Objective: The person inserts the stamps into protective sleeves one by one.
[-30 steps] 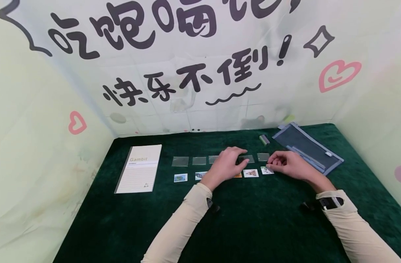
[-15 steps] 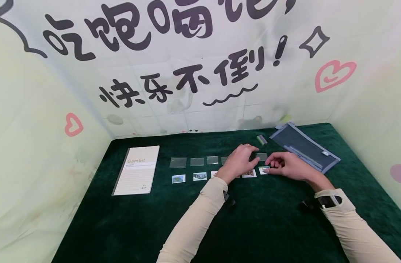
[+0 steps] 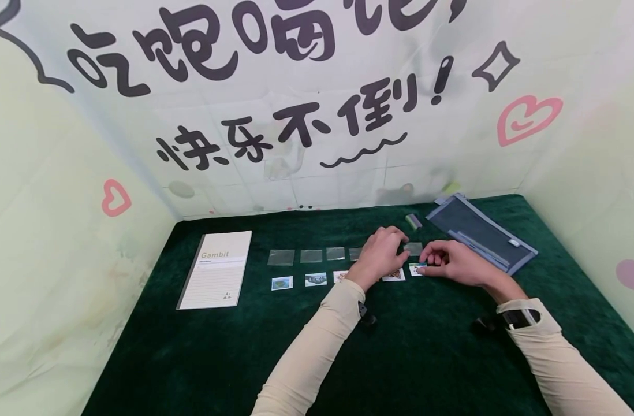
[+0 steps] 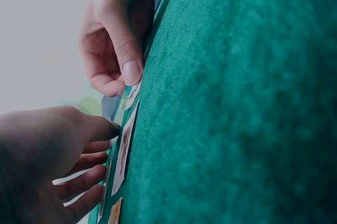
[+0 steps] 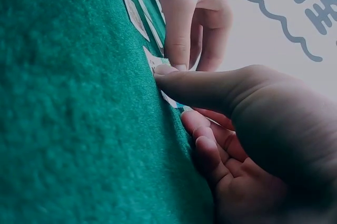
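Observation:
My right hand (image 3: 454,263) pinches the rightmost small picture stamp (image 3: 416,270) by its right side, thumb on the printed face, other fingers curled. It lies low over the cloth; the right wrist view shows the stamp (image 5: 151,59) slightly tilted under the thumb. Just left of it, my left hand (image 3: 380,254) hovers with loosely bent, spread fingers, its thumb close to the neighbouring stamp (image 4: 125,150). A clear sleeve (image 3: 413,249) lies between the two hands. Leftward run more stamps, among them a blue-green one (image 3: 282,283). My left hand hides part of both rows.
Behind the stamps, several clear sleeves (image 3: 282,257) form a row. A notebook (image 3: 215,270) lies at the left on the dark green cloth (image 3: 400,358). A blue zip pouch (image 3: 483,231) and a small grey-green block (image 3: 413,221) sit at the back right, before the printed backdrop.
My left hand has moved right along the row, closer to the right hand, uncovering sleeves and stamps on the left. The right hand keeps its place at the rightmost stamp.

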